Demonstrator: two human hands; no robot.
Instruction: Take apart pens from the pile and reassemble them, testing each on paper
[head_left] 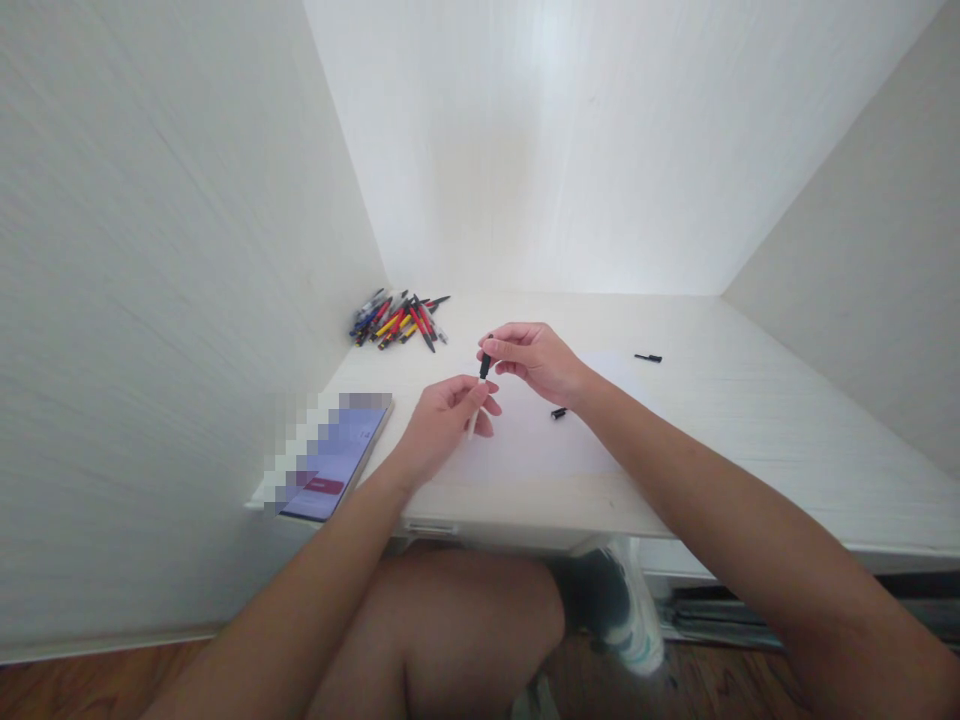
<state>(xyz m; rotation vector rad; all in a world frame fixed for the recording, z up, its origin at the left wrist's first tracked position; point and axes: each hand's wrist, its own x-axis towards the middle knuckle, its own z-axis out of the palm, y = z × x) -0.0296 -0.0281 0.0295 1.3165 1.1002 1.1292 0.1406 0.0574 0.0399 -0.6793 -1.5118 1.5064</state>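
Observation:
Between my two hands is a pen [485, 362], tilted, with a black upper part and a pale, whitish lower part. My right hand [534, 355] pinches the black part near its top. Lower down, my left hand [454, 410] grips the pale part between thumb and fingers, and its end pokes out below. Both hands are above a white sheet of paper [525, 450]. A small black pen part [559, 412] lies on the paper by my right wrist. Farther right rests a black pen cap [648, 357] with a clip.
A heap of pens [401, 318] in several colours lies at the back left, against the side wall. A phone [337, 455] with its screen lit is at the left front edge of the white desk [750, 430]. White panels enclose the desk's back and sides.

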